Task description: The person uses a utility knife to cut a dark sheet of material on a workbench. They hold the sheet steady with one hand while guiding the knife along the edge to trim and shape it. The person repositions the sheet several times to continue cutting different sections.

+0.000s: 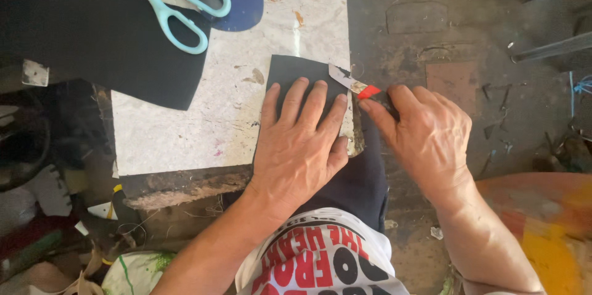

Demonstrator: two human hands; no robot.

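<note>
At the centre of the frame, the left hand [300,141] lies flat, fingers spread, pressing a small dark sheet of thin leather-like material [295,73] onto the pale, stained cutting slab [185,128]. The right hand [425,138] pinches a flat steel blade with a red wrap [353,83] against the sheet's right edge. The sheet looks light, limp and prone to sliding, so it is best pinned flat beside the cut. Pale blue-handled scissors [179,5] lie at the upper left.

Dark sheet [290,76]: I saw matt, smooth, leather-like material.
Slab [185,128]: pale stone, scuffed, with a rough broken edge.
Knife blade [343,78]: dull bare metal.
Scissors [179,2]: glossy light-blue plastic handles.
</note>
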